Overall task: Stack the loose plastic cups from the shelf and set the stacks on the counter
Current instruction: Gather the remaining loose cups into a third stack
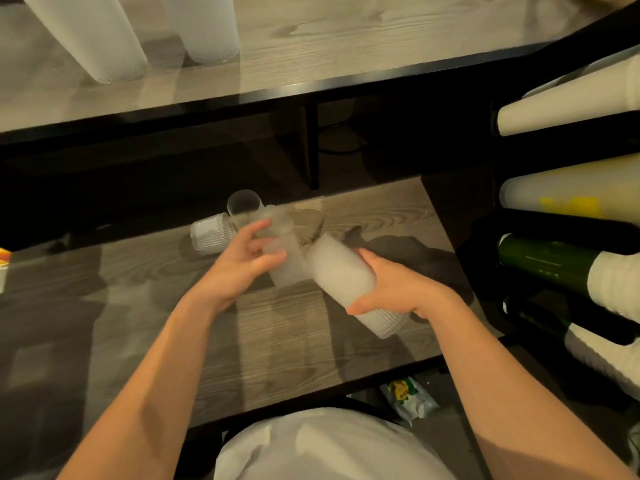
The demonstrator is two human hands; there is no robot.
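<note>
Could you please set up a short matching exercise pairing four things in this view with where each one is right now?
Things:
1. Long stack of cups
2. Short stack of cups
3. Ribbed cup on its side
4. Two tall stacks

Places:
A. Standing on the counter above
B. Lying loose on the shelf, left of both hands
C. Gripped by the right hand
D. Held by the left hand

Pairs: 1-C, 2-D, 3-B, 4-A
</note>
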